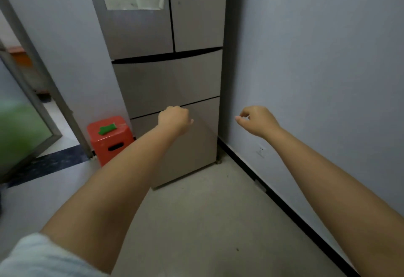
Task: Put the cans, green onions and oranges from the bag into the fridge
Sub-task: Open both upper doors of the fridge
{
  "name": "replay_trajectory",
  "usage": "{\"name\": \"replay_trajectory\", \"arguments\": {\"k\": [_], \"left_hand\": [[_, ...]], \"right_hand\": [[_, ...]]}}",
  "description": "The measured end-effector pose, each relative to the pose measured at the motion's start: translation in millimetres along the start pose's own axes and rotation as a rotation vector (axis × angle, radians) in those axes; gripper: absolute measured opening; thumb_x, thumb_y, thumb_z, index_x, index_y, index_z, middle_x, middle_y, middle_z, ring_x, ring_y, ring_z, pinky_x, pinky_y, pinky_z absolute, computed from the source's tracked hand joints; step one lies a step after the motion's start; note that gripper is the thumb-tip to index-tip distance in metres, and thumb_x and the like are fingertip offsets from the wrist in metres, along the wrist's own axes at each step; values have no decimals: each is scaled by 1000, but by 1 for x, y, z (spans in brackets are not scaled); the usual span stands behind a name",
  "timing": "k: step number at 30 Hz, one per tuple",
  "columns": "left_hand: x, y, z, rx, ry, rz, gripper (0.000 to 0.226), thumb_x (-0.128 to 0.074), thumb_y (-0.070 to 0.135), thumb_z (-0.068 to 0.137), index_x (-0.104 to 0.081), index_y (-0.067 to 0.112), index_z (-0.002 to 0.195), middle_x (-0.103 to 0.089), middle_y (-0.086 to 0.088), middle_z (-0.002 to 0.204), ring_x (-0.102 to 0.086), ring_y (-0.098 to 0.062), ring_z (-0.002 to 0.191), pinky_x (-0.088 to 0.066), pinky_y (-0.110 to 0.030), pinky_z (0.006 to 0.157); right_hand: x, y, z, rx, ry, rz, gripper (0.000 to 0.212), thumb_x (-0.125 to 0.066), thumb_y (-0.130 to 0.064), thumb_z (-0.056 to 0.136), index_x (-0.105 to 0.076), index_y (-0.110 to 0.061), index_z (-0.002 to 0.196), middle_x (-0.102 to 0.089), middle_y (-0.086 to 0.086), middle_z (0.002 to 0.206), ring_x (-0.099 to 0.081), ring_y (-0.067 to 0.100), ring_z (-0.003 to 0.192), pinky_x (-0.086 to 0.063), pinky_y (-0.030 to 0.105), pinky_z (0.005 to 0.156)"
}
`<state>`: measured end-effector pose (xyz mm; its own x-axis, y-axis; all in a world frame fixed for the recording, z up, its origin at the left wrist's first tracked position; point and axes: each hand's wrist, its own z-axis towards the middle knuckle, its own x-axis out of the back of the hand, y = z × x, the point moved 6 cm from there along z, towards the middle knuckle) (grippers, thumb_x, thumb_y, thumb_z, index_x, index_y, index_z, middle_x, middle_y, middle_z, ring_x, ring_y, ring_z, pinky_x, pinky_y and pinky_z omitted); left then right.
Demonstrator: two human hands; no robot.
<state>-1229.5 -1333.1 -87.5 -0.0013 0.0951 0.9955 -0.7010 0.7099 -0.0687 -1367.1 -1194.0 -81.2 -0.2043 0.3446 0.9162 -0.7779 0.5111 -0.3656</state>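
Both hands, left (173, 119) and right (255, 121), are hanging loosely curled, empty; fridge (166, 84) is standing shut; no bag visible, stocking stage unclear.

The fridge (166, 84) looks smooth matt metal, the stool (109, 139) glossy red plastic.

Red stool (110, 140) beside wall, green piece (107, 129) on top.
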Motion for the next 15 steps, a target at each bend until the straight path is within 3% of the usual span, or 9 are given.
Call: {"name": "replay_trajectory", "arguments": {"k": [10,15], "left_hand": [[-35,-81,210,214,-120,-3,47,-31,40,100,-57,6,119,-56,-15,123,-51,-32,116,-45,-38,88],[-24,-145,314,299,-81,-23,54,-24,45,101,-58,5,112,-59,-15,116,-55,-32,109,-42,-35,77]], "right_hand": [[-76,-18,254,113,-142,149,31,-47,-25,95,-62,-3,112,-66,14,114,-60,28,105,-48,33,86],[-109,-50,377,134,-153,241,28,-47,-24,95,-63,-5,110,-66,12,112,-60,26,103,-49,34,86]]}}
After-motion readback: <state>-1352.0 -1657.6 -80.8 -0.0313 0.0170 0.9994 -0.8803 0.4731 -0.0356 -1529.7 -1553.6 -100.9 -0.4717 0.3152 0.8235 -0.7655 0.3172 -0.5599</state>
